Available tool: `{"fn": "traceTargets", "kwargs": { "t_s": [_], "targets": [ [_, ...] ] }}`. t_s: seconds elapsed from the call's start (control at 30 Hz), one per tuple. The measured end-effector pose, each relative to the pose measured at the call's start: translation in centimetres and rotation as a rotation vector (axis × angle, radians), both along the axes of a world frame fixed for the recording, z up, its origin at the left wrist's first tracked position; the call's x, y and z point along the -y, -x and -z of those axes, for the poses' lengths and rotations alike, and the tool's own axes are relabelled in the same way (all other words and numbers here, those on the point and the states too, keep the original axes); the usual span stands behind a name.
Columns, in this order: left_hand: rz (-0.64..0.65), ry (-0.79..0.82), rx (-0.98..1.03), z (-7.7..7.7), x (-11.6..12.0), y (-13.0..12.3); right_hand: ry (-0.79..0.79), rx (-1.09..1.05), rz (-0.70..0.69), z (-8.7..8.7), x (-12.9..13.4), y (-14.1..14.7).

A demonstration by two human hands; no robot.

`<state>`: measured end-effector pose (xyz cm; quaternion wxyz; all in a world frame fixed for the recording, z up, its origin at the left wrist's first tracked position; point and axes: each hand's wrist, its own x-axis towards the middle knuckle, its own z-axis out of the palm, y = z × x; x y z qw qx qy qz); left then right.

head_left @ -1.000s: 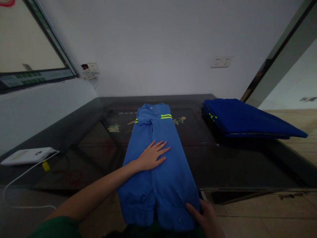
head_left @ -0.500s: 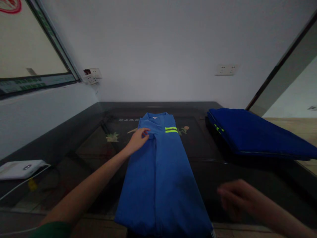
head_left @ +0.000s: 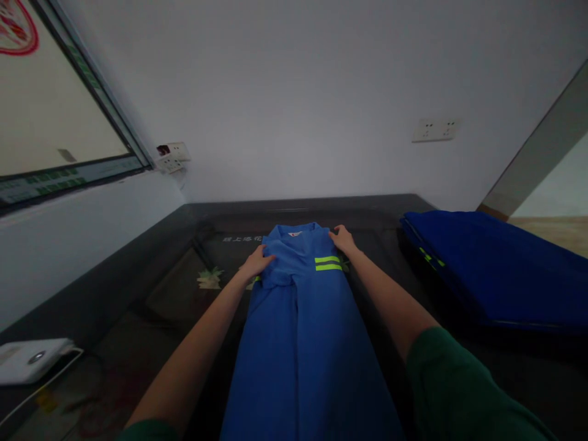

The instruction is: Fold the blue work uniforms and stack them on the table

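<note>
A blue work jacket (head_left: 316, 343) lies lengthwise before me, its sides folded in and its collar at the far end. Yellow-green stripes cross its right chest, and a small white label shows inside the collar. My left hand (head_left: 258, 262) is closed on the jacket's left edge below the shoulder, thumb on top and fingertips partly hidden. On the opposite side, my right hand (head_left: 342, 239) pinches the right shoulder edge beside the collar. The near end of the jacket runs out of view at the bottom.
The jacket rests on a dark glossy table (head_left: 367, 214) against the wall. Folded darker blue clothing (head_left: 500, 263) is stacked at the right. A white device (head_left: 34, 360) with a cable sits at the left edge. Wall sockets (head_left: 434, 130) are above the table.
My right hand has moved from the lower right up to the jacket's right shoulder and taken hold. My left hand has shifted to the left edge, where some cloth has been pulled outward.
</note>
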<state>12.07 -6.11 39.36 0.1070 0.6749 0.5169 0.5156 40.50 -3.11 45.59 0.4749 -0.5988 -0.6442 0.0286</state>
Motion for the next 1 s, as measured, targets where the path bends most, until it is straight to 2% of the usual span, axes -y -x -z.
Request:
{"fn": "traceTargets", "kwargs": {
  "t_s": [0.2, 0.27, 0.37, 0.53, 0.63, 0.73, 0.87, 0.93, 1.0],
  "targets": [
    [0.11, 0.03, 0.424, -0.6, -1.0, -1.4, 0.0, 0.036, 0.081, 0.2, -2.2, 1.5],
    [0.168, 0.064, 0.489, -0.5, -1.1, -1.2, -0.006, 0.057, 0.102, 0.4, -2.4, 1.5],
    [0.164, 0.068, 0.394, 0.1, -1.3, -0.5, -0.027, 0.113, 0.12, 0.8, -2.4, 1.6],
    [-0.023, -0.23, 0.0, 0.0, -0.5, 0.3, -0.078, 0.362, 0.177, 1.1, -1.9, 1.8],
    [-0.101, -0.292, -0.085, -0.7, 0.7, 0.6, -0.084, 0.448, 0.199, 1.2, -1.6, 2.1],
    [-0.172, -0.268, -0.138, -0.7, 1.3, 0.9, -0.102, 0.492, 0.231, 1.5, -1.4, 2.4],
    [-0.19, -0.172, -0.178, 0.4, 0.6, 1.2, -0.094, 0.486, 0.276, 1.7, -1.4, 2.6],
    [-0.149, -0.138, -0.143, 0.8, 0.5, 1.3, -0.09, 0.496, 0.277, 1.7, -1.5, 2.5],
    [-0.029, -0.09, -0.068, 1.2, 1.1, 1.3, -0.095, 0.517, 0.273, 1.7, -1.6, 2.4]
  ]
}}
